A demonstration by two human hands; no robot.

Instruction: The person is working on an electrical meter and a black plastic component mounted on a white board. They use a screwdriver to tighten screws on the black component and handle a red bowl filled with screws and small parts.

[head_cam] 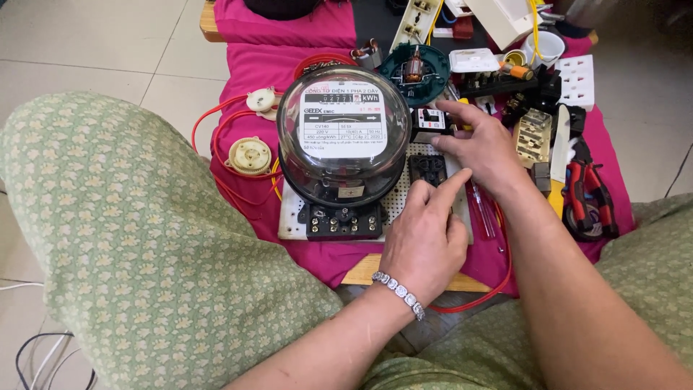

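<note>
My green-patterned knees frame the view. My left hand (pixel 426 242), loosely curled, points its forefinger onto the black socket (pixel 427 169) on the white board (pixel 398 198); at one o'clock, my right hand (pixel 482 148) lies open, fingertips touching a small breaker (pixel 429 121) beside the glass-domed meter (pixel 343 137).

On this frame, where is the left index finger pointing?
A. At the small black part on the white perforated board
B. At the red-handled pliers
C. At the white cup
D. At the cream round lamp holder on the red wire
A: the left hand stretches its index finger to the small black part on the white perforated board, right of the glass-domed meter.
</note>
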